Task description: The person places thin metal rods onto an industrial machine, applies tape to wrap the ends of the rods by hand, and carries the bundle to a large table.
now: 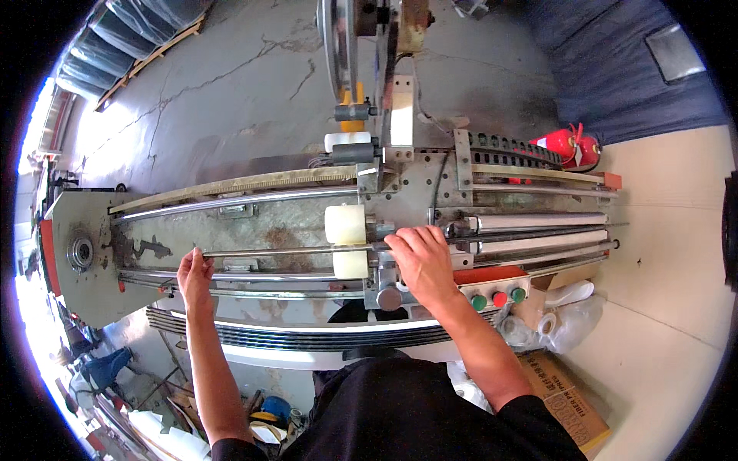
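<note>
A long thin metal rod (288, 251) lies across the machine, passing between two cream rollers (345, 224) on the grey metal carriage (415, 180). At the rod's left end my left hand (197, 280) is closed, thumb and fingers pinching the tip. My right hand (423, 265) curls over the rod just right of the rollers, its fingers closed around it; the palm side is hidden. To the right of that hand, a dark bar (538, 234) continues roughly in line between two pale cylinders (538, 221).
A red-topped control box (492, 278) with green and red buttons sits near my right forearm. Steel guide rails (254, 203) span the machine to a grey end plate (84, 238). Red fire extinguishers (557, 144) stand far right. A cardboard box (567, 399) lies lower right.
</note>
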Tool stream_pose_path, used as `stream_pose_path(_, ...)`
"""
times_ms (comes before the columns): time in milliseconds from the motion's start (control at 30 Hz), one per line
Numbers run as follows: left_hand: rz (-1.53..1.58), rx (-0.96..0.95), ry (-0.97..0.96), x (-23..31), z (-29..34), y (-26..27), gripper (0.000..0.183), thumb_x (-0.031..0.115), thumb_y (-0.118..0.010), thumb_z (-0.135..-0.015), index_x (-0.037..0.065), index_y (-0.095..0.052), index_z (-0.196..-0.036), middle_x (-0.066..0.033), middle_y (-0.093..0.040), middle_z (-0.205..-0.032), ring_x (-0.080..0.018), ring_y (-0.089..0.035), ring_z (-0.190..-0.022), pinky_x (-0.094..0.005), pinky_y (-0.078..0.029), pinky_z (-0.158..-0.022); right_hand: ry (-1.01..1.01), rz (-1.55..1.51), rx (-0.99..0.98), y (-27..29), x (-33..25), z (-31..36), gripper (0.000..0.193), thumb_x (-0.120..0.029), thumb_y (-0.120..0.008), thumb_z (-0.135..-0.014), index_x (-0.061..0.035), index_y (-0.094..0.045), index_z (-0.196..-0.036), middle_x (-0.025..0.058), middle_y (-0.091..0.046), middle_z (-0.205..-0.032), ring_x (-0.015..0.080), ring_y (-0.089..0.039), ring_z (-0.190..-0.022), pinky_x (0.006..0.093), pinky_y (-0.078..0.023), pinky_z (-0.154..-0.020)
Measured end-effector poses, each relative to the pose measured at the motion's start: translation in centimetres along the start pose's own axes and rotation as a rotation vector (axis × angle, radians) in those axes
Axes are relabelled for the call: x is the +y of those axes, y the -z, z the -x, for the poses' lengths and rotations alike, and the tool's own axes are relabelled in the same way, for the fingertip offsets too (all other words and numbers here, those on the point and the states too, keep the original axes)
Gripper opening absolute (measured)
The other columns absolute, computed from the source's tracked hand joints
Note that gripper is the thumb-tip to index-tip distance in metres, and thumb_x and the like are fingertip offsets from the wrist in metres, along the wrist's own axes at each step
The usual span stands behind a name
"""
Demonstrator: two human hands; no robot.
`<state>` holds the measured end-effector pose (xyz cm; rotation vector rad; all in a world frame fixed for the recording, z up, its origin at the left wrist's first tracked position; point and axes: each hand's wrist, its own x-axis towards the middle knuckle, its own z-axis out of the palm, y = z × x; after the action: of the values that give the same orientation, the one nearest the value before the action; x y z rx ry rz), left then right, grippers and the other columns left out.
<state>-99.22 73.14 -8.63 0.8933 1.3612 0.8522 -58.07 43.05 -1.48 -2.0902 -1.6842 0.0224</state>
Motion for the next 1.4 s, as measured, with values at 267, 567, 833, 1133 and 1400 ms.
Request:
stream_pose_path(267, -0.529, 0.208, -0.562, -1.3, -1.8, -2.3, 0.036, 0.018, -0.074, -0.105, 0.005, -0.063, -0.137, -0.0086, -0.071, -0.118, -0.0190, -0.066, -0.110, -0.0331, -0.052, -0.092, -0.081, -0.020, -0.048, -0.7, -0.2, -1.0, 0.022, -0.011, -0.072, -0.091, -0.0078, -0.072, -0.112, 0.0067, -0.068, -0.110, 0.0278, -0.065, -0.107, 0.0437, -0.047, -0.101)
stream_pose_path(567, -0.568, -0.621, -0.378, -1.6, -2.1, -27.9, 0.066, 0.020, -0.084, -0.094, 0.003, -0.056, -0.152, -0.0172, -0.066, -0.149, -0.0294, -0.063, -0.139, -0.0427, -0.052, -0.113, -0.097, 0.000, -0.055, -0.5, -0.5, -1.2, 0.023, -0.010, -0.072, -0.090, -0.0084, -0.073, -0.113, 0.0062, -0.067, -0.111, 0.0281, -0.065, -0.108, 0.0438, -0.047, -0.099)
stream_pose_path(833, -0.718, -0.916, -0.379, -8.4, -7.4, -34.5, 0.036, 0.028, -0.082, -0.098, 0.000, -0.074, -0.119, -0.0074, -0.080, -0.112, -0.0165, -0.072, -0.099, -0.0372, -0.058, -0.090, -0.123, -0.034, -0.051, -0.5, -0.4, -0.9, 0.030, -0.010, -0.082, -0.085, -0.0088, -0.074, -0.114, 0.0053, -0.068, -0.112, 0.0285, -0.064, -0.108, 0.0441, -0.046, -0.099)
stream_pose_path(1133, -0.494, -1.143, 0.255, -2.4, -4.4, -25.4, 0.022, 0.029, -0.070, -0.109, 0.010, -0.070, -0.121, -0.0009, -0.076, -0.105, -0.0126, -0.073, -0.105, -0.0324, -0.061, -0.091, -0.083, -0.028, -0.052, 1.0, -1.1, 0.4, 0.029, -0.012, -0.081, -0.087, -0.0093, -0.073, -0.115, 0.0051, -0.068, -0.111, 0.0281, -0.066, -0.108, 0.0444, -0.047, -0.100)
stream_pose_path(1400, -0.761, -1.079, 0.459, -2.1, -0.8, -22.3, 0.032, 0.023, -0.073, -0.105, 0.003, -0.074, -0.129, -0.0072, -0.078, -0.110, -0.0163, -0.076, -0.096, -0.0312, -0.066, -0.080, -0.098, -0.064, -0.050, 1.5, -1.8, 1.4, 0.028, -0.014, -0.082, -0.087, -0.0088, -0.073, -0.113, 0.0049, -0.069, -0.110, 0.0279, -0.066, -0.107, 0.0445, -0.047, -0.100)
